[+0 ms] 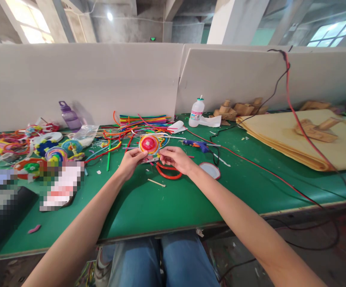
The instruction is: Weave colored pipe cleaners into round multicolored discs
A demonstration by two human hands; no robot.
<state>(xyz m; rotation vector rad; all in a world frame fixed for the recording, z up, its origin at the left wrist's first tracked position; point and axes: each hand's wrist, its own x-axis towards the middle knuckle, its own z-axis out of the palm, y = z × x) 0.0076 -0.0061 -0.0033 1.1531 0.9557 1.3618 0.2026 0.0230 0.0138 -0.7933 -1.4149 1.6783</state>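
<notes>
My left hand (130, 161) holds up a round spiral disc (149, 144) of coiled pipe cleaners, red, pink, yellow and orange, by its lower left edge. Fingertips of my right hand (175, 158) pinch its lower right edge, where a red pipe cleaner (168, 172) trails down and loops on the green table (167, 207). Both hands hover just above the table, close together.
A pile of coloured pipe cleaners (143, 121) lies behind the disc. A blue glue gun (199, 146), its red and black cables (292, 99), a white glue bottle (196, 113), a purple bottle (69, 115), finished spiral discs (56, 153) at left, tan fabric (310, 139) at right.
</notes>
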